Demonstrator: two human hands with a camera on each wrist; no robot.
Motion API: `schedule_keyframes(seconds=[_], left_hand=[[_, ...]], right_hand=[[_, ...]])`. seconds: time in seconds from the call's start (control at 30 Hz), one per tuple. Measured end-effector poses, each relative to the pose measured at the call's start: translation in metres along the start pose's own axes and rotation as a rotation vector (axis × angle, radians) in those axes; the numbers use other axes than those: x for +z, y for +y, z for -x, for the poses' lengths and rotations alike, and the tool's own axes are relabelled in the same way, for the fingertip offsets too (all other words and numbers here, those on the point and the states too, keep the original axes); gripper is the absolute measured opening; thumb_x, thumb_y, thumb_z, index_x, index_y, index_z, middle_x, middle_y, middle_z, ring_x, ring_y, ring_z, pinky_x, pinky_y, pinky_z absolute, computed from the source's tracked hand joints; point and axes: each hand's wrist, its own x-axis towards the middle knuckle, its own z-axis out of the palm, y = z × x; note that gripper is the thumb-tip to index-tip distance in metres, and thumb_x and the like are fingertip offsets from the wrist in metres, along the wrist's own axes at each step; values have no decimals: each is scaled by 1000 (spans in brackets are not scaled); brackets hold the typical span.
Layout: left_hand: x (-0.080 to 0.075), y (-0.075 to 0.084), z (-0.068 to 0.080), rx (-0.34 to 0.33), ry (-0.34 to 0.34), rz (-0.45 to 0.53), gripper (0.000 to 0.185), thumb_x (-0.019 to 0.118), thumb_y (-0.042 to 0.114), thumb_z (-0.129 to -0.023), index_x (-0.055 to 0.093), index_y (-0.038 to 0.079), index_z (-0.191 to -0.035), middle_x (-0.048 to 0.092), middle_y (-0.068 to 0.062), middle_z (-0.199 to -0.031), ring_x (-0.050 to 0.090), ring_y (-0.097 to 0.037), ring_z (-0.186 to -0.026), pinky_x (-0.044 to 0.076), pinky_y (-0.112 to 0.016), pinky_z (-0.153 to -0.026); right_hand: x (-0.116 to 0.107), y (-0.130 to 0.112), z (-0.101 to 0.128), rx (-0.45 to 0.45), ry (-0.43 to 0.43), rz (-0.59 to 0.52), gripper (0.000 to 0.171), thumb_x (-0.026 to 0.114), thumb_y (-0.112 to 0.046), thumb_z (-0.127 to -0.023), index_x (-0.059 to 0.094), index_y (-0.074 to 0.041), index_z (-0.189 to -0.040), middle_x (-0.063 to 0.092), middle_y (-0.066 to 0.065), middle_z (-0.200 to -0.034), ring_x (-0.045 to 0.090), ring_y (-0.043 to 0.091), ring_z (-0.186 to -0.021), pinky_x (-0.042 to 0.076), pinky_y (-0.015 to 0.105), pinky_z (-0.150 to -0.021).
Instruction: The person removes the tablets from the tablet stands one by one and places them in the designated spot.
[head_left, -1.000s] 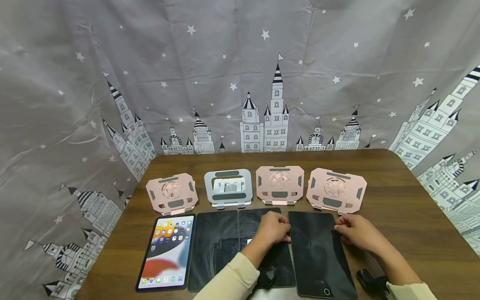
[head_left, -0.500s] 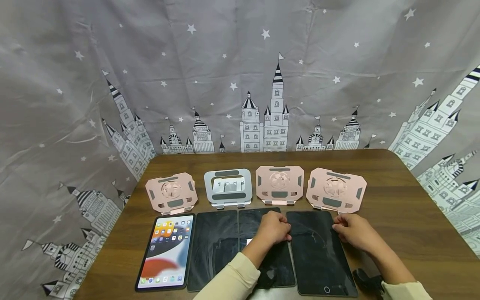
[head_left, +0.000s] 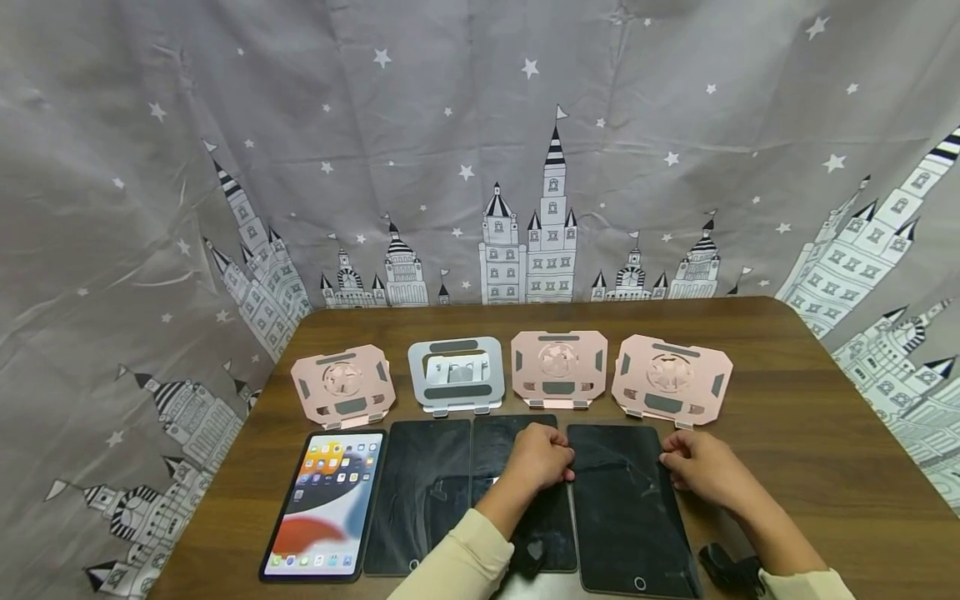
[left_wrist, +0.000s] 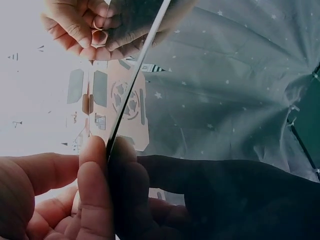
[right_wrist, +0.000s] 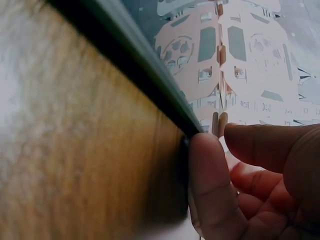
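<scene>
In the head view, several tablets lie side by side in a row. My left hand (head_left: 542, 454) and right hand (head_left: 701, 467) hold the dark tablet (head_left: 626, 517) at the right end by its two long sides, near its far end. In the left wrist view, fingertips (left_wrist: 95, 175) sit against the tablet's edge, and the glossy screen mirrors them. The right wrist view has a fingertip (right_wrist: 207, 155) at the tablet's dark side (right_wrist: 150, 65), with the thumb just above. My left wrist partly covers the dark tablet (head_left: 498, 442) beside it.
Behind the row stand three pink tablet stands (head_left: 558, 367) and one light blue stand (head_left: 456, 375). A lit tablet (head_left: 322, 500) is at the left end, next to another dark tablet (head_left: 420, 483). The wooden table (head_left: 810, 417) extends to the right. A patterned curtain hangs behind.
Both hands have moved slightly left with the right-hand tablet. The rest of the row has slid a little left too, just in the last half second. The stands have stayed put.
</scene>
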Motion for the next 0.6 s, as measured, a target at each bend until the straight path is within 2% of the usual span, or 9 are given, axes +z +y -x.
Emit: schedule_keyframes(seconds=[0.3, 0.4, 0.6], left_hand=[[-2, 1, 0, -24, -54, 15, 12, 67, 1, -91, 70, -4, -102, 60, -5, -75, 63, -10, -51, 50, -21, -50], [-3, 1, 0, -16, -47, -3, 14, 66, 1, -91, 71, -3, -103, 61, -4, -77, 63, -9, -50, 50, -21, -50], [-7, 0, -5, -6, -20, -23, 13, 65, 0, -91, 72, -3, -102, 64, -1, -71, 63, -8, -50, 49, -20, -50]], right_hand=[[-4, 2, 1, -8, -18, -59, 12, 56, 2, -96, 60, 11, -102, 57, 6, -77, 58, 19, -68, 55, 29, -57], [-4, 3, 1, -11, -29, -74, 16, 54, 2, -97, 59, 13, -105, 58, 8, -81, 59, 20, -70, 56, 30, -58], [-1, 3, -5, -33, -27, -58, 19, 54, 1, -97, 60, 14, -109, 60, 8, -83, 59, 19, -70, 55, 29, -59]])
